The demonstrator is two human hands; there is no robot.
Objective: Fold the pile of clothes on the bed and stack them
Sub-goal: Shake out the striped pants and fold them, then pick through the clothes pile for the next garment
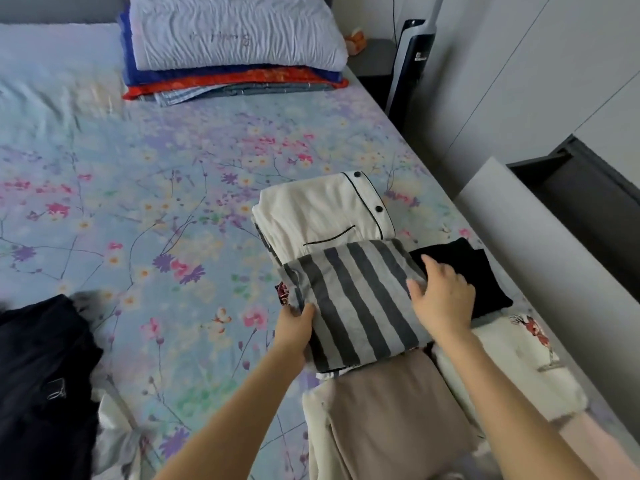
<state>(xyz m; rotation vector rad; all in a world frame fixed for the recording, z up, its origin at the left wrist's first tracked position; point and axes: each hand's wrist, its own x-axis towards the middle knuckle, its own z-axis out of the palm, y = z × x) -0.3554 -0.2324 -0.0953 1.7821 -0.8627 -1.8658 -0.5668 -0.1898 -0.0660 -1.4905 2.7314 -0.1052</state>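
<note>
A folded grey-striped garment [356, 299] lies on the bed's right side, partly over a folded cream pyjama top [318, 213] with black piping and buttons. My left hand [294, 327] grips the striped garment's near left edge, thumb on top. My right hand [441, 296] rests on its right edge with fingers spread, next to a folded black piece [481, 271]. Nearer me lie a folded taupe garment [391, 414] and a white fluffy piece [512, 365] with a red print. A dark unfolded garment [41, 382] sits at the left.
The bed has a floral blue sheet [173, 188]. A pillow [235, 32] tops stacked blankets at the headboard. A nightstand and a tall black appliance [410, 60] stand right of the bed, with a white panel [554, 258] along the right edge.
</note>
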